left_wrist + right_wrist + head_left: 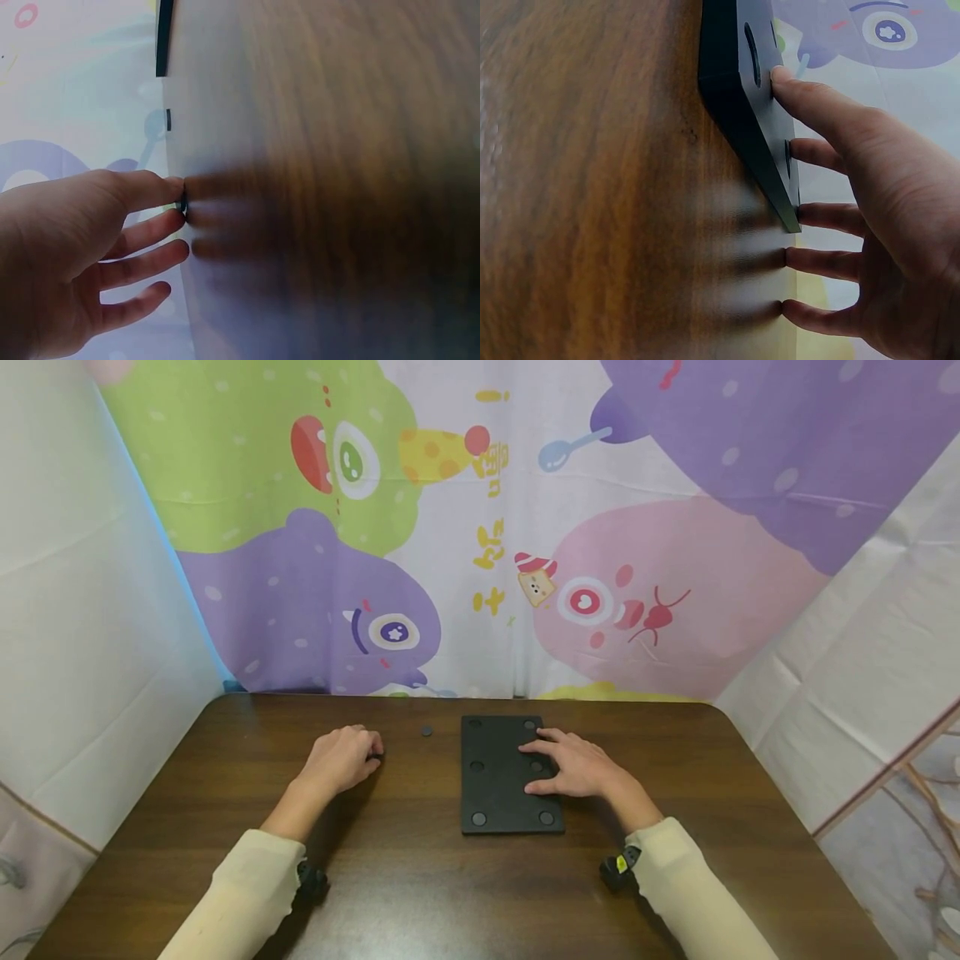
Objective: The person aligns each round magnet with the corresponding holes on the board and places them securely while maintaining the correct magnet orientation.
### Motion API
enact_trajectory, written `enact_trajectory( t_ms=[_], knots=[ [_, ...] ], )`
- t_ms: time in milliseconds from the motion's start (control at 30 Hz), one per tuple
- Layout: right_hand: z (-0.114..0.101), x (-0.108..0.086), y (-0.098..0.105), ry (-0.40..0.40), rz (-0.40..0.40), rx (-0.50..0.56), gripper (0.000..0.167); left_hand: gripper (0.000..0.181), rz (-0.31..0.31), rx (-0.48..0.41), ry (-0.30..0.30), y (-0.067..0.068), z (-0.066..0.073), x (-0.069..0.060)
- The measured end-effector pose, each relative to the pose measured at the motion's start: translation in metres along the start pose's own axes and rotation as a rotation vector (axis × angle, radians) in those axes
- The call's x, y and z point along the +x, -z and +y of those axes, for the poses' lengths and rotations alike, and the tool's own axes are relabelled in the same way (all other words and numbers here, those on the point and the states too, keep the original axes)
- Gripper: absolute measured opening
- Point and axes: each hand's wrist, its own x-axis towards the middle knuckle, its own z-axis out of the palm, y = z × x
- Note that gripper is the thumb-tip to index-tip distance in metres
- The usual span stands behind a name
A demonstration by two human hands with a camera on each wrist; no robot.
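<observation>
A black rectangular board (pixel 510 793) lies on the table, with several round spots along its two long sides. Some spots look grey, others dark. My right hand (pixel 581 766) rests spread over the board's right edge; in the right wrist view its thumb (pixel 810 97) touches the top face, while the outer fingertips reach the table. Left of the board, my left hand (pixel 341 758) is low at the tabletop. The left wrist view shows a small dark disc (pixel 182 201) pinched between its thumb and index finger. Another small dark disc (pixel 427 732) lies between that hand and the board.
The brown wooden table (pixel 420 893) has rounded far corners. Behind it hangs a curtain (pixel 480 652) with cartoon figures, and white cloth walls (pixel 825 668) flank both sides. Each wrist carries a small black camera (pixel 617 872).
</observation>
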Motion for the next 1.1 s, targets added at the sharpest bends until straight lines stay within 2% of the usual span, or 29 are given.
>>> enact_trajectory(
  t_ms=[167,267,333,567,600,800,1100],
  knots=[
    [0.0,0.0,0.0,-0.003,-0.001,0.0,0.076,0.012,-0.009,-0.018,0.022,-0.002,0.0,0.002],
    [0.0,0.0,0.0,-0.004,-0.002,0.006,0.076,0.012,-0.046,-0.03,0.031,0.007,0.005,0.001],
    [-0.001,-0.001,0.0,-0.005,-0.003,0.008,0.076,0.011,-0.055,-0.023,0.03,0.016,0.012,-0.003],
    [-0.001,0.0,0.001,-0.008,-0.005,0.008,0.076,0.008,-0.098,-0.053,0.035,0.065,0.047,-0.018],
    [-0.001,0.0,0.001,-0.008,-0.005,0.008,0.076,0.008,-0.098,-0.053,0.036,0.068,0.049,-0.019],
    [-0.001,-0.001,0.001,-0.008,-0.001,0.003,0.075,0.009,-0.081,-0.048,0.038,0.074,0.051,-0.017],
    [-0.001,-0.001,0.0,-0.004,0.002,0.009,0.075,0.009,-0.081,-0.067,0.025,0.073,0.054,-0.013]
  ],
)
